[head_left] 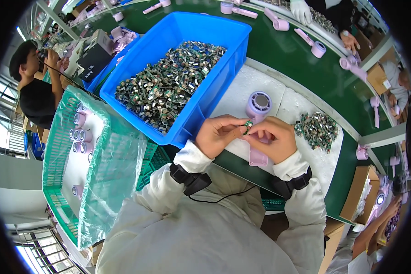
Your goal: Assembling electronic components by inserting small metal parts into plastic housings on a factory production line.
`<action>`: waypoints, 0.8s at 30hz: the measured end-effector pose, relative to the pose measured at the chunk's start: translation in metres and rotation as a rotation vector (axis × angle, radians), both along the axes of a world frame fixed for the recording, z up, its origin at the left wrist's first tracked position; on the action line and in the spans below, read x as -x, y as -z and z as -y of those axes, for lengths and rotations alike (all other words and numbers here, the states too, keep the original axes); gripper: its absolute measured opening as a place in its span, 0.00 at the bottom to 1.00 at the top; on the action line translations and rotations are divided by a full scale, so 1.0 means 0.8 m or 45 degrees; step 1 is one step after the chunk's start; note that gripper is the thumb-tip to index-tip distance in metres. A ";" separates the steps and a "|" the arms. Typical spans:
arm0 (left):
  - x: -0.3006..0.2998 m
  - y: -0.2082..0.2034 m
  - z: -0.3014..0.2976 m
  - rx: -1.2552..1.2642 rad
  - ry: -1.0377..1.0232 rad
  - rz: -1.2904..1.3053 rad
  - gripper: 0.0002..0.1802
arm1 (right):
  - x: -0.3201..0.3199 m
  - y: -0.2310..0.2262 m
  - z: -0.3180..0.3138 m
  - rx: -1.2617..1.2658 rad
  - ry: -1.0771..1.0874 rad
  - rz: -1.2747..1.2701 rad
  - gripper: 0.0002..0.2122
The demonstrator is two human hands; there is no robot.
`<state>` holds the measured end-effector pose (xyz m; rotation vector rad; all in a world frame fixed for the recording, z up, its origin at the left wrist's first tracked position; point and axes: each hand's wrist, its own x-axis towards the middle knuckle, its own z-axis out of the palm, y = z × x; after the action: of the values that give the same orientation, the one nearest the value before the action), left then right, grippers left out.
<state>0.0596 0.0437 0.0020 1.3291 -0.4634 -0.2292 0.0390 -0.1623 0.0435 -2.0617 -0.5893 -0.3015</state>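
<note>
A small green circuit board (248, 124) is held up between my two hands, just above a lilac handheld fan (259, 102). My left hand (217, 135) pinches the board between thumb and forefinger. From the other side, my right hand (277, 138) is closed, thumb and fingertips at the board's lower edge. The fan lies on the white foam sheet, round head away from me and handle (258, 157) toward me; my fingers cover the handle's middle. Right of my right hand, a loose pile of similar circuit boards (317, 131) rests on the foam.
A blue bin (198, 114) heaped with circuit boards stands at left. Beyond it, a green basket (55, 192) lined with plastic holds lilac fan parts. Fans lie along the green conveyor belt (301, 59). Co-workers are across the belt and at far left. A cardboard box (351, 196) sits at right.
</note>
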 end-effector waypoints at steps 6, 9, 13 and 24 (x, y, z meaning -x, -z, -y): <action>0.006 -0.001 0.005 -0.003 -0.054 -0.075 0.15 | 0.003 -0.001 -0.004 -0.061 0.212 -0.038 0.07; 0.011 0.001 0.006 -0.008 -0.120 -0.100 0.15 | 0.002 -0.002 -0.005 -0.025 0.289 -0.070 0.07; 0.015 -0.002 0.009 -0.001 -0.163 -0.130 0.14 | 0.003 0.002 -0.002 -0.022 0.187 -0.162 0.05; 0.013 -0.010 0.025 -0.086 -0.268 -0.054 0.13 | -0.010 0.008 0.005 0.021 0.203 0.096 0.07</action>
<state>0.0489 0.0240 0.0103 1.4257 -0.2793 -0.0987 0.0468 -0.1660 0.0370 -2.1248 -0.4746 -0.4705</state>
